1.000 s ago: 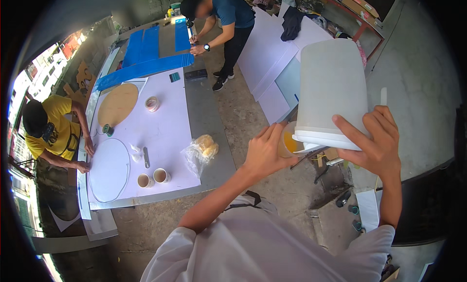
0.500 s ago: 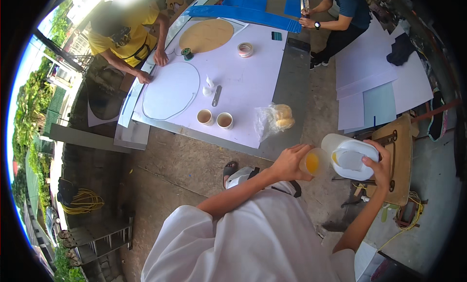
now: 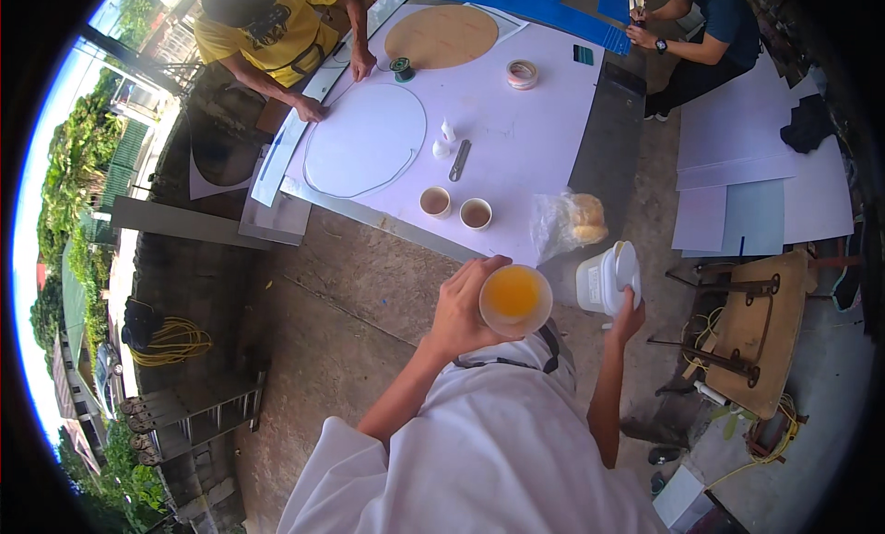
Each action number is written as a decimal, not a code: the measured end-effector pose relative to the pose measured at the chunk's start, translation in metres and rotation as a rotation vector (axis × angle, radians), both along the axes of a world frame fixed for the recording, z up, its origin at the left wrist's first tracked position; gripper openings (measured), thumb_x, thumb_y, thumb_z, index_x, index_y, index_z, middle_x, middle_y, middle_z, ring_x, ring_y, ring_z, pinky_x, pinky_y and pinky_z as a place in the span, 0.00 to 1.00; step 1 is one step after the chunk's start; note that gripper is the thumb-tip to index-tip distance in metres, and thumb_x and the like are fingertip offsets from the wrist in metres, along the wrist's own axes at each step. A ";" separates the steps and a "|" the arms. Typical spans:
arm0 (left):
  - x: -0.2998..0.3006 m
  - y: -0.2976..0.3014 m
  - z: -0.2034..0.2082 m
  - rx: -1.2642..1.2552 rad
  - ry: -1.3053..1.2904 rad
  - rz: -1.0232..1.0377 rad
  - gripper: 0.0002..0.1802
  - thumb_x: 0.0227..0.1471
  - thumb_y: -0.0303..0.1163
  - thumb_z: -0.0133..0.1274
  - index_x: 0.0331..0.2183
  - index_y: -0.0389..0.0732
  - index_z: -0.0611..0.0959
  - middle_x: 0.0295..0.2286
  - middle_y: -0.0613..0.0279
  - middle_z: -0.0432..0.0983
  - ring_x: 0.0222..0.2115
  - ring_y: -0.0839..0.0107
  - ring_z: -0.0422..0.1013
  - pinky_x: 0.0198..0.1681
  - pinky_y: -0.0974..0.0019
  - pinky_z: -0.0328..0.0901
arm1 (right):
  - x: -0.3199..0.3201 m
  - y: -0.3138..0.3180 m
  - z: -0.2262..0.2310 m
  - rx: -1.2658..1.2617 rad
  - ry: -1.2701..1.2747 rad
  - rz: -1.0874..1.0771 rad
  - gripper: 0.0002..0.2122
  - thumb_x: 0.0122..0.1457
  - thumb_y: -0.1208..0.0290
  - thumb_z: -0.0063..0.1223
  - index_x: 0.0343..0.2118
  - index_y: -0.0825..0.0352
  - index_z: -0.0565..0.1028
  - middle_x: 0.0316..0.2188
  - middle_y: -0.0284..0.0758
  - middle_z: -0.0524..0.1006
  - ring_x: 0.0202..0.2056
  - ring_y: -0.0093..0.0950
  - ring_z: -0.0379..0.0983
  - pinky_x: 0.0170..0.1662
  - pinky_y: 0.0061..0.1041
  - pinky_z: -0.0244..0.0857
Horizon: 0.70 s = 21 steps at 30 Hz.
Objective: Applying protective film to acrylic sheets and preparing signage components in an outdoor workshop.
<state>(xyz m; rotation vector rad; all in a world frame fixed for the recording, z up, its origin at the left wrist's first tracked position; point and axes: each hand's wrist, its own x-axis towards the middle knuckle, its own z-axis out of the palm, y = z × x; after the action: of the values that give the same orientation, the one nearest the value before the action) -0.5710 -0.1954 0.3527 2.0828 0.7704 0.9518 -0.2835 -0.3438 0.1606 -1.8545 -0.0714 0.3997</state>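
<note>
Closest in, the left hand (image 3: 458, 305) is wrapped around a clear cup of orange liquid (image 3: 514, 298), held upright in front of the chest. Just to its right, the right hand (image 3: 629, 315) is closed under a white plastic jug (image 3: 607, 278), which is tilted on its side beside the cup without touching it. Past them, on the near edge of the white table (image 3: 525, 147), a clear bag of bread rolls (image 3: 570, 222) lies near two paper cups (image 3: 455, 207) of brown drink. Farther on are a large white disc (image 3: 365, 140), a tape roll (image 3: 522, 73) and a brown disc (image 3: 441, 35). A person in yellow (image 3: 267, 32) leans on the far left edge; another in blue (image 3: 710, 32) works at the far right.
</note>
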 end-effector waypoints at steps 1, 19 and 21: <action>-0.013 0.003 0.004 -0.004 0.004 0.001 0.42 0.22 0.38 0.71 0.44 0.36 0.75 0.38 0.54 0.76 0.37 0.56 0.75 0.41 0.59 0.69 | -0.008 0.006 -0.002 -0.004 0.004 0.001 0.23 0.53 0.56 0.56 0.44 0.73 0.74 0.40 0.44 0.76 0.42 0.36 0.73 0.46 0.32 0.65; -0.160 0.059 0.015 0.073 -0.073 0.493 0.42 0.23 0.43 0.73 0.42 0.33 0.76 0.36 0.53 0.78 0.34 0.62 0.77 0.39 0.63 0.71 | -0.159 0.177 0.024 -0.289 -0.741 0.989 0.40 0.44 0.67 0.68 0.60 0.64 0.56 0.56 0.55 0.56 0.57 0.53 0.55 0.56 0.47 0.55; -0.171 0.061 0.010 0.054 -0.106 0.514 0.42 0.22 0.40 0.73 0.42 0.33 0.76 0.37 0.54 0.78 0.36 0.64 0.77 0.42 0.63 0.71 | -0.185 0.221 0.004 -0.410 -0.702 0.967 0.45 0.42 0.67 0.70 0.62 0.59 0.53 0.59 0.56 0.52 0.59 0.55 0.52 0.54 0.54 0.56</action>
<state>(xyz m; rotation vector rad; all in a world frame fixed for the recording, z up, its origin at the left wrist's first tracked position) -0.7425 -0.1341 0.3625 1.8923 1.2678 1.3557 -0.4682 -0.1224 0.1649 -2.1862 -1.4899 0.4031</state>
